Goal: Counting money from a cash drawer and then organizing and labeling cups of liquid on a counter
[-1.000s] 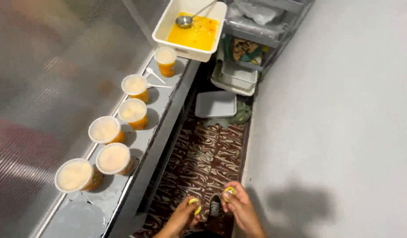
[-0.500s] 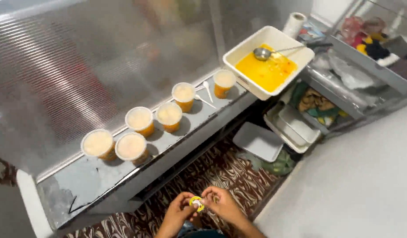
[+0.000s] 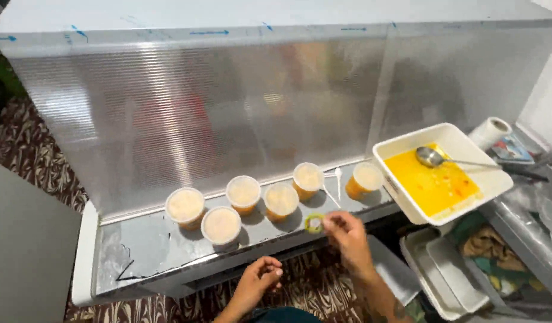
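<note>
The right hand point(image 3: 347, 236) is up at the front edge of the bench point(image 3: 144, 251), fingers pinched together on a small roll of yellow-green tape point(image 3: 314, 222) that it holds just over the grey ledge. A second ago both hands were low in the lap, working that same small yellowish thing between them; now only the right one carries it, so the tape has left the lap and reached the row of cups. The left hand point(image 3: 261, 278) hangs below the bench edge, fingers loosely curled on nothing, well apart from the right.

Just beyond the tape stand six clear plastic cups point(image 3: 280, 200) of pale orange-cream drink, open-topped, in a loose line along the ledge. A white plastic spoon point(image 3: 338, 174) lies between the two rightmost cups. To the right, a white rectangular tub point(image 3: 395, 179) of orange liquid juts off the end of the bench, with a metal ladle point(image 3: 432, 157) resting in it. Behind everything rises a translucent ribbed panel point(image 3: 228, 113). Lower right, empty white trays point(image 3: 443, 275) sit stacked near the floor, and a roll of white paper point(image 3: 491, 131) stands behind the tub. A patterned brown carpet point(image 3: 25, 149) covers the floor.
</note>
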